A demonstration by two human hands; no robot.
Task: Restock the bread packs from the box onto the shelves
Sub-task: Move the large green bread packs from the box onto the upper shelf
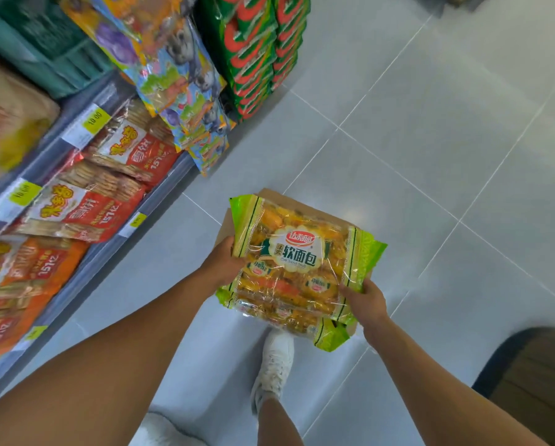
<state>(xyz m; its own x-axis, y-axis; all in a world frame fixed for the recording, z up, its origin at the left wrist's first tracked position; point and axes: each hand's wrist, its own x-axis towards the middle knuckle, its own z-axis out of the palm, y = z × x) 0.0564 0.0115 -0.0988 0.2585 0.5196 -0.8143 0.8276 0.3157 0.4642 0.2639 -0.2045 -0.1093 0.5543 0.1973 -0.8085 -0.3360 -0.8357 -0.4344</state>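
i've got the bread pack (297,268) held up in both hands over the cardboard box (269,196), which sits on the grey tiled floor (430,140) and shows only as brown edges around the pack. my left hand (223,260) is closed on the pack's left edge, fingers tucked behind the green seal. my right hand (364,299) pinches the lower right corner, thumb on top of the clear wrap. a second pack (301,323) seems to lie under the first, its green end poking out near my right wrist; i can't tell whether i'm holding it too. the shelves (115,249) run along my left, stocked with red cracker bags (86,210), orange bags (28,275) and yellow price tags (94,119). one white shoe (274,362) stands just below the pack.
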